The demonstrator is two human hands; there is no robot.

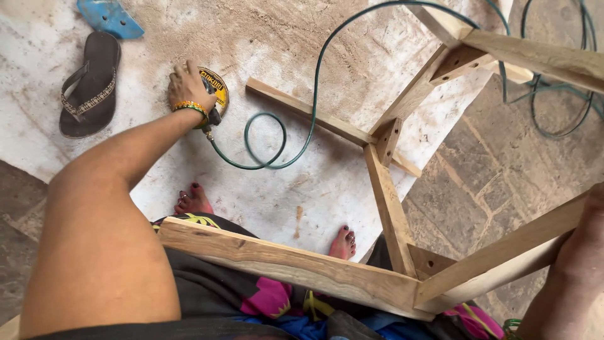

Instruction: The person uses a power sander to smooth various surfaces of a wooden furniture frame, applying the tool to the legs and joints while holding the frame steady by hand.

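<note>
On a dusty concrete floor, a person's left hand closed over a yellow-disc power sander lying beside a brown flip-flop sandal, its green cable looping away. Meanwhile the right hand, its fingers hard to make out, rested on an unfinished pale wooden frame, apparently steadying it against the lap.

An informal woodworking spot is suggested by a bare wooden frame, a corded power tool and a dusty stone-paved floor.
</note>
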